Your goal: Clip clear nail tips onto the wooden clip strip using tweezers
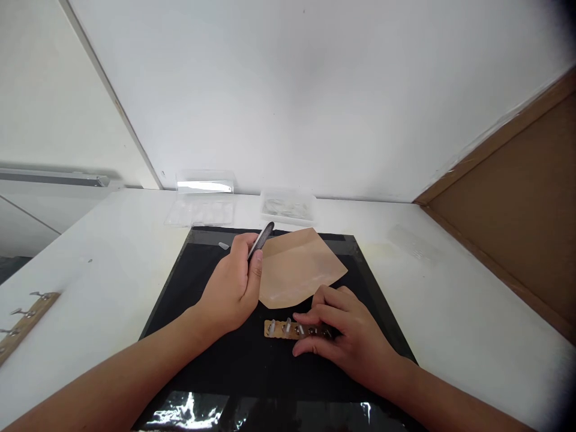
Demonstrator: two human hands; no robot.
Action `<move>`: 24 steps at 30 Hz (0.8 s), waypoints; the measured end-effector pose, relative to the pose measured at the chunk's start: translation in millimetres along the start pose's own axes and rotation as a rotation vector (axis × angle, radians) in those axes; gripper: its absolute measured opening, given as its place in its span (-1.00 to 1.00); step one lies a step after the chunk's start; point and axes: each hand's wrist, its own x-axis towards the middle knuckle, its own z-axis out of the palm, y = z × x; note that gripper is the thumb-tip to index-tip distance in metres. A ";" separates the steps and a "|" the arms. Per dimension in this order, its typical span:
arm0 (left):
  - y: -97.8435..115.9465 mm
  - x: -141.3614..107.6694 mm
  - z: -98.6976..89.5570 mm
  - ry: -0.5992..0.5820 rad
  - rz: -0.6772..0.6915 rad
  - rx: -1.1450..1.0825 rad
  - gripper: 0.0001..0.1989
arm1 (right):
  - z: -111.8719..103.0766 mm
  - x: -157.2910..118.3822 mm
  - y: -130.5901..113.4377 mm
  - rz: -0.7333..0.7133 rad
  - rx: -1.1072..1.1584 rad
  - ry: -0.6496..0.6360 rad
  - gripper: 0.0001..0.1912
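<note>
My left hand (236,279) is closed around a dark, slim nail file (261,238), which slants up to the right. Under and beside it, a tan sheet (301,264) with an angular outline lies on a black mat (216,372). My right hand (346,327) has its thumb and index finger on the two long edges of a wooden nail stand (279,333); the palm hides the stand's right end. Clear nail tips (287,326) stand on small metal holders along it. A loose clear nail tip (224,245) lies left of the nail file.
An open clear case (200,210) and a clear box of nail tips (288,209) stand by the back wall. Another wooden strip with metal holders (29,321) lies at far left. A clear sheet (411,243) lies right. A brown-framed board (504,210) borders the right side.
</note>
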 end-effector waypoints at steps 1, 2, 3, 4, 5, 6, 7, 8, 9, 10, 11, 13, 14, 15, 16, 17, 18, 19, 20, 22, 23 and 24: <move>-0.1 -0.1 -0.1 0.000 -0.001 -0.001 -0.77 | -0.2 0.0 -0.2 0.001 -0.003 -0.003 -0.64; -0.2 -0.1 -0.2 0.002 0.000 -0.003 -0.76 | -0.5 0.1 -0.4 0.000 -0.004 -0.003 -0.64; -0.1 -0.1 -0.3 0.003 0.000 -0.004 -0.76 | -0.7 0.3 -0.6 0.000 -0.004 -0.003 -0.64; 0.0 0.0 -0.5 0.003 0.000 -0.005 -0.76 | -0.9 0.4 -0.8 0.001 -0.001 -0.002 -0.64; 0.2 0.2 -0.7 -0.001 -0.003 -0.005 -0.76 | -1.1 0.6 -0.9 0.005 0.002 -0.001 -0.63; 0.5 0.4 -1.0 -0.006 -0.007 -0.007 -0.75 | -1.2 0.8 -0.9 0.010 0.005 0.000 -0.63; 0.9 0.6 -1.2 -0.009 -0.010 -0.010 -0.75 | -1.4 0.9 -0.9 0.016 0.009 -0.001 -0.62; 1.2 0.8 -1.5 -0.014 -0.012 -0.014 -0.75 | -1.5 1.0 -0.9 0.021 0.013 -0.003 -0.62; 1.7 0.9 -1.7 -0.017 -0.013 -0.017 -0.76 | -1.6 1.1 -0.8 0.022 0.015 -0.006 -0.62; 2.1 1.0 -1.9 -0.018 -0.014 -0.019 -0.76 | -1.6 1.2 -0.6 0.022 0.016 -0.007 -0.61; 2.4 1.0 -2.1 -0.019 -0.015 -0.020 -0.77 | -1.7 1.4 -0.4 0.021 0.015 -0.008 -0.61; 3.0 0.8 -2.4 -0.019 -0.022 -0.019 -0.77 | -1.7 1.8 -0.1 0.014 0.008 -0.009 -0.60; 3.3 0.7 -2.5 -0.019 -0.026 -0.018 -0.77 | -1.7 2.0 0.0 0.012 0.004 -0.009 -0.59; 3.5 0.5 -2.5 -0.019 -0.029 -0.018 -0.77 | -1.7 2.1 0.0 0.011 0.000 -0.010 -0.60; 3.7 0.5 -2.5 -0.019 -0.032 -0.018 -0.77 | -1.7 2.2 -0.1 0.009 -0.004 -0.013 -0.60; 3.8 0.4 -2.5 -0.020 -0.034 -0.019 -0.77 | -1.7 2.1 -0.3 0.007 -0.008 -0.016 -0.61; 3.8 0.4 -2.4 -0.020 -0.033 -0.020 -0.77 | -1.8 2.0 -0.5 0.007 -0.011 -0.021 -0.63; 3.8 0.4 -2.3 -0.018 -0.031 -0.020 -0.77 | -2.0 1.8 -0.7 0.007 -0.016 -0.024 -0.64; 3.7 0.5 -2.3 -0.016 -0.028 -0.020 -0.78 | -2.1 1.6 -0.9 0.007 -0.021 -0.027 -0.66; 3.4 0.6 -2.1 -0.013 -0.022 -0.021 -0.77 | -2.4 1.3 -1.2 0.009 -0.031 -0.031 -0.67; 3.2 0.5 -2.1 -0.012 -0.021 -0.021 -0.77 | -2.5 1.2 -1.3 0.011 -0.033 -0.033 -0.67; 3.0 0.4 -2.1 -0.011 -0.021 -0.021 -0.77 | -2.6 1.2 -1.4 0.011 -0.035 -0.036 -0.67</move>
